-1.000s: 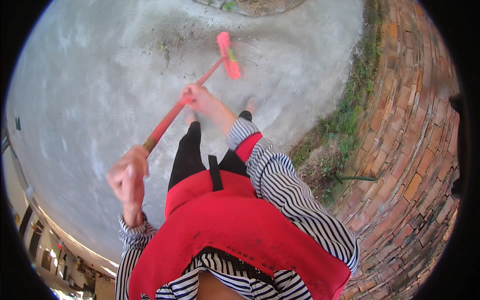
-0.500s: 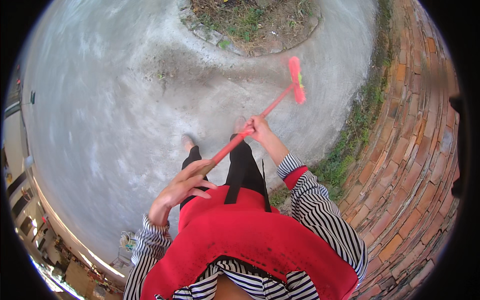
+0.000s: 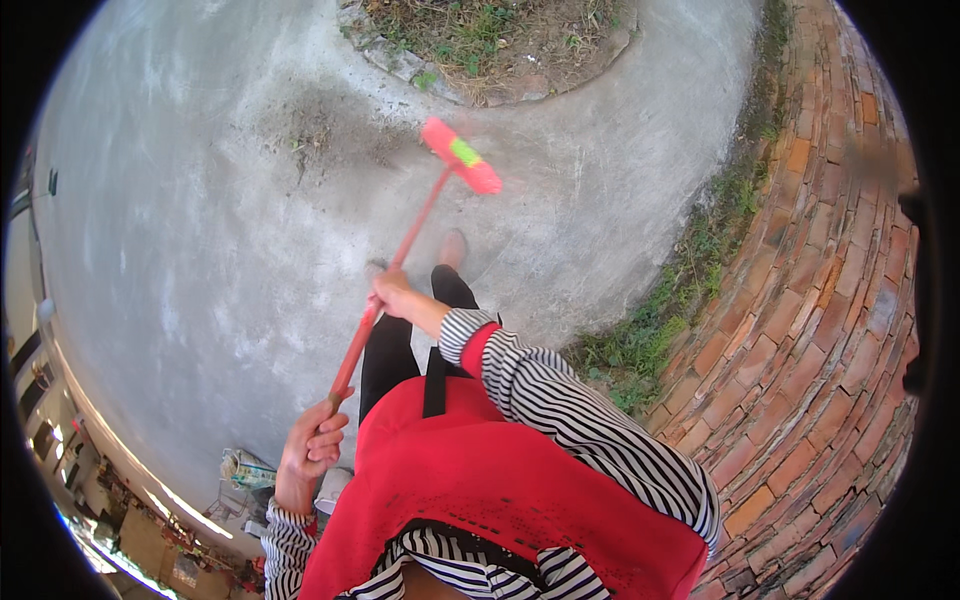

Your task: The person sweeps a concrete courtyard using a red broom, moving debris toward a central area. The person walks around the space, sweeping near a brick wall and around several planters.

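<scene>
Broom handle (image 3: 357, 350) | left fingers (image 3: 324, 440) wrapped round near end | right fingers (image 3: 386, 289) gripping midway

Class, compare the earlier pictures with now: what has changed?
The pink broom head swung right, then back left toward the dirt patch. The left hand, spread open half a second ago, now curls around the handle. The right hand still grips the handle lower down.

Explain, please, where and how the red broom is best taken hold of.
Probably by the broom handle, with both hands spaced apart, coming from the person's side. It is long and thin and slants away toward the wider head. The left hand grips near its close end, the right hand farther along.
</scene>
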